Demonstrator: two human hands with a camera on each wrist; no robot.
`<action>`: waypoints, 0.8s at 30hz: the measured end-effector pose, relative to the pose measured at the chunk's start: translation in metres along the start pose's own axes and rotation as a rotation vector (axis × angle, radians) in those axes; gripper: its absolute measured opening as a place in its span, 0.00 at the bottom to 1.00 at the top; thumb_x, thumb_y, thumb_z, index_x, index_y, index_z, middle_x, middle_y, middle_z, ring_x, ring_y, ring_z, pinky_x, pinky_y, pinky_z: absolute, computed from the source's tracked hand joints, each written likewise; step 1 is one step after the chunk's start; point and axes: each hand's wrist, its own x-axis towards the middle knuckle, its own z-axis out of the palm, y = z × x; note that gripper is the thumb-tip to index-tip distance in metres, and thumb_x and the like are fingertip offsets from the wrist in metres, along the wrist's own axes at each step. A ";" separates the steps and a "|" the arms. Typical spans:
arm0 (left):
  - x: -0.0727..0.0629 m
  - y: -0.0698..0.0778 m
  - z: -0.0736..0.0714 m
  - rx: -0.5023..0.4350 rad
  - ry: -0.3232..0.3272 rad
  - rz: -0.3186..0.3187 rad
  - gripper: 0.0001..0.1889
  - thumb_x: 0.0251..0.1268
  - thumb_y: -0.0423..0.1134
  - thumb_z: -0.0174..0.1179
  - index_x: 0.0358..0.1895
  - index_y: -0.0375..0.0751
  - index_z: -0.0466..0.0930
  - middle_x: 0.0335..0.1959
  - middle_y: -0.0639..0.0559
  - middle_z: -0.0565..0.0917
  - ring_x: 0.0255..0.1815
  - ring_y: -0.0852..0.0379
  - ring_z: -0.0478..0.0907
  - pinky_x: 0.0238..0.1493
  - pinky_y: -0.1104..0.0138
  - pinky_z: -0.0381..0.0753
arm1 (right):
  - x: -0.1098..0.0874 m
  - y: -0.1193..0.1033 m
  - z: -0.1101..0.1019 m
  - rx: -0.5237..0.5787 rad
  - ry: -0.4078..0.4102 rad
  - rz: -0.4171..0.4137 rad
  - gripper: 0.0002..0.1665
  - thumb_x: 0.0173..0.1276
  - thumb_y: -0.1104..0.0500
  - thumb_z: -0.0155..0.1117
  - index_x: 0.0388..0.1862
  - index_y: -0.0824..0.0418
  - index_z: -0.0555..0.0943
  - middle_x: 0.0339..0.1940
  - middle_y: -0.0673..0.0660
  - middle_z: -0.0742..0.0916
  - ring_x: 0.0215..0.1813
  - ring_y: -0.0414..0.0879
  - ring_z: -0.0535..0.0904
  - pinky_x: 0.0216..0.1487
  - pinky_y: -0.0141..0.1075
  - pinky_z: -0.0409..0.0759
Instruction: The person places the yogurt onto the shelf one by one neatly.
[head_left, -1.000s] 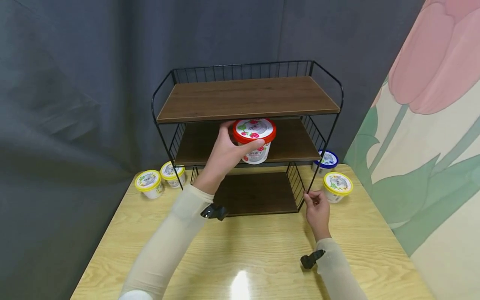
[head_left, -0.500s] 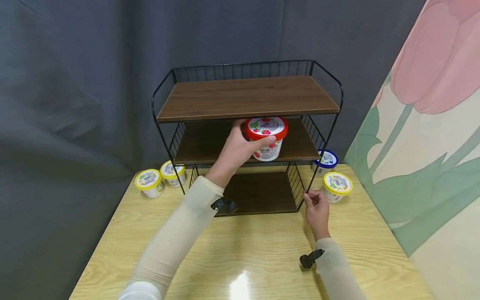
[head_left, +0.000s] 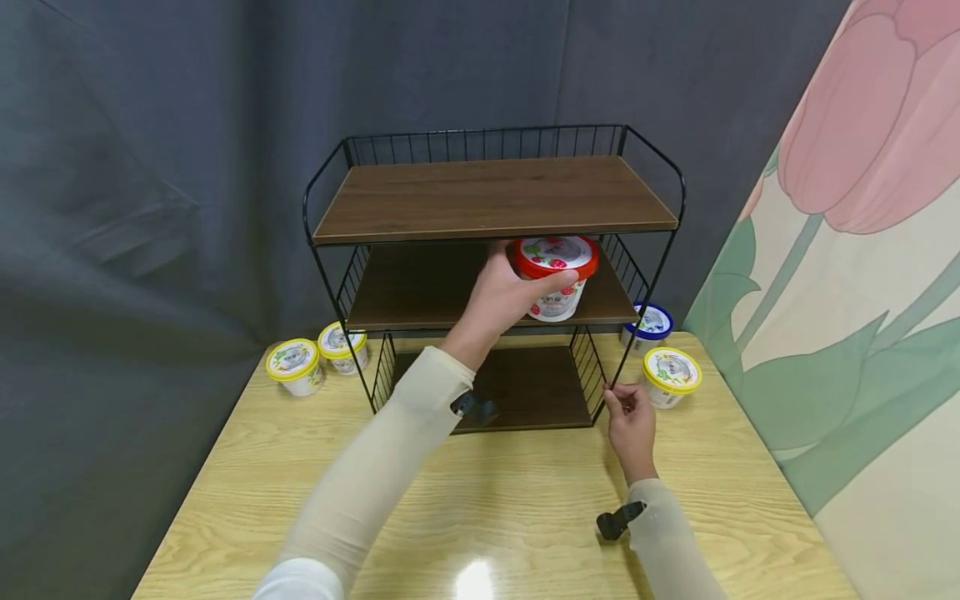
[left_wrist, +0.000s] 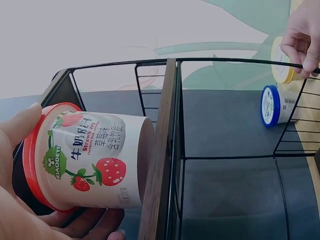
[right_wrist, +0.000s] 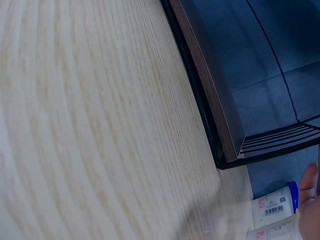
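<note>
My left hand (head_left: pixel 501 292) grips a white strawberry tub (head_left: pixel 555 307) with a red lid, thumb in front and fingers behind it. The tub is upright at the front of the middle shelf (head_left: pixel 420 287), right of its centre, beneath the top shelf. Its strawberry print and label (left_wrist: pixel 97 155) face the left wrist view, with its base close to the shelf board (left_wrist: pixel 162 130). My right hand (head_left: pixel 632 421) pinches the front right post of the black wire rack, low down. Only part of that hand (right_wrist: pixel 310 205) shows in the right wrist view.
Two yellow-lidded tubs (head_left: pixel 294 367) stand on the wooden table (head_left: pixel 420 517) left of the rack. To the right are another yellow-lidded tub (head_left: pixel 671 372) and a blue-lidded one (head_left: pixel 649 322). A dark curtain (head_left: pixel 150 183) hangs behind, and a tulip-patterned wall (head_left: pixel 847 350) borders the right.
My left hand has carried the strawberry tub rightward along the front of the middle shelf. My right hand keeps its pinch on the post.
</note>
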 end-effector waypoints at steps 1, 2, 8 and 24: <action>0.001 0.001 0.003 0.012 0.005 -0.003 0.47 0.53 0.57 0.73 0.73 0.53 0.56 0.66 0.53 0.72 0.62 0.53 0.73 0.60 0.59 0.81 | 0.000 -0.001 0.000 -0.001 0.001 0.002 0.09 0.71 0.69 0.61 0.44 0.77 0.75 0.41 0.66 0.85 0.39 0.27 0.79 0.36 0.19 0.75; 0.001 0.002 0.005 0.024 0.009 -0.003 0.47 0.53 0.57 0.73 0.73 0.53 0.57 0.66 0.53 0.72 0.62 0.53 0.73 0.59 0.59 0.81 | 0.000 -0.001 0.000 -0.001 0.003 0.004 0.09 0.70 0.69 0.61 0.44 0.76 0.76 0.40 0.65 0.85 0.39 0.28 0.79 0.36 0.19 0.75; 0.006 0.003 0.017 0.114 0.024 -0.008 0.47 0.53 0.59 0.71 0.74 0.53 0.55 0.68 0.52 0.72 0.64 0.52 0.72 0.59 0.58 0.81 | 0.000 -0.001 0.001 0.008 0.016 -0.003 0.08 0.69 0.70 0.61 0.43 0.77 0.75 0.38 0.63 0.85 0.38 0.27 0.79 0.36 0.19 0.75; 0.005 0.002 0.029 0.193 0.050 0.005 0.53 0.51 0.62 0.71 0.77 0.53 0.50 0.73 0.52 0.68 0.76 0.47 0.63 0.74 0.31 0.41 | 0.001 0.000 -0.001 0.009 -0.001 -0.010 0.09 0.70 0.70 0.61 0.45 0.77 0.76 0.35 0.45 0.86 0.38 0.27 0.79 0.37 0.18 0.75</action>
